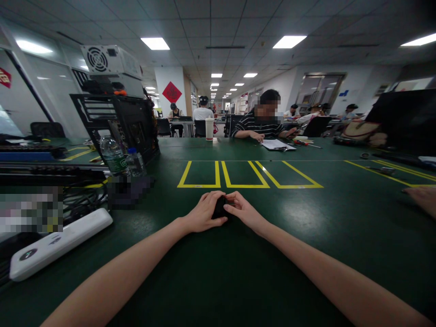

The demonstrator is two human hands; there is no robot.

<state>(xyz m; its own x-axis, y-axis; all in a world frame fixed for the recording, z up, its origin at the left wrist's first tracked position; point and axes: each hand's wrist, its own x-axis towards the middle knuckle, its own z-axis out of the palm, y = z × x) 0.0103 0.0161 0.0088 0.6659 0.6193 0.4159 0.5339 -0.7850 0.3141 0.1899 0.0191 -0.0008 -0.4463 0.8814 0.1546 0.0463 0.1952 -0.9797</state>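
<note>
Centre of the frame, just below the yellow boxes (248, 175): small black object (220, 208) sitting on the green table (211, 281), pinched between both hands. Dark, compact, rounded; mostly covered by fingers, so can't tell what it is or make out detail.

Left hand (204, 212): curled over the object's left side, fingers on top, thumb under the near edge, grasping it. Right hand (243, 211): fingers closed against the right side, also grasping it. Both forearms run in from the lower corners and meet at the object.

Room around it:
- Near side, lower centre: bare green mat between the forearms.
- Far side: three yellow-taped boxes just past the fingertips, nothing in them.
- Left: white power strip (57, 243) at lower left, well apart from the left hand; blurred patch and two water bottles (121, 156) in front of a black rack (119, 122) at mid left.
- Right: open mat; another person's hand (422, 197) enters at the right edge, well apart.
- Far edge of table: person in a striped shirt (257, 125) with papers (277, 144).
</note>
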